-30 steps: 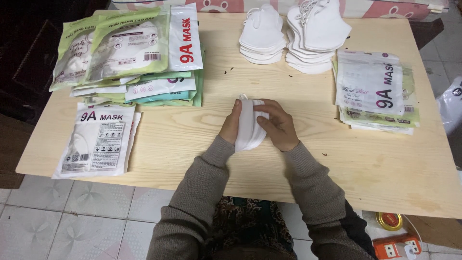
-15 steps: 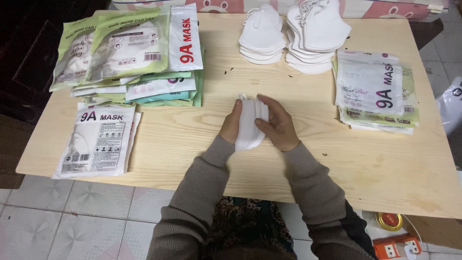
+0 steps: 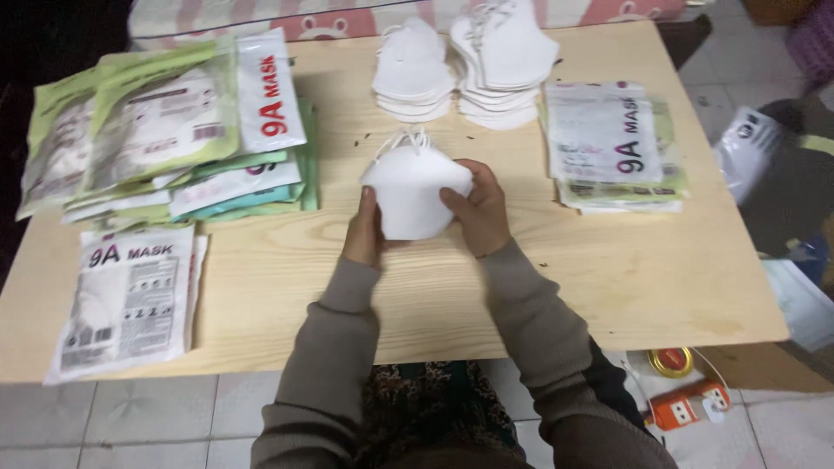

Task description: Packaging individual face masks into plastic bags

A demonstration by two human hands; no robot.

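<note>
Bare wood lies open along the near edge of the surface (image 3: 556, 304), with packet piles (image 3: 165, 139) at the left edge and right edge. The mask (image 3: 415, 193) is white, folded, loops at its top. It sits mid-surface, pinched between the left hand (image 3: 363, 233) and right hand (image 3: 478, 213), each grip closed on a side.

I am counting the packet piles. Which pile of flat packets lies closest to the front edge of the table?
The white packet pile at the front left: it lies alone near the table's front edge, while the others sit farther back.
</note>
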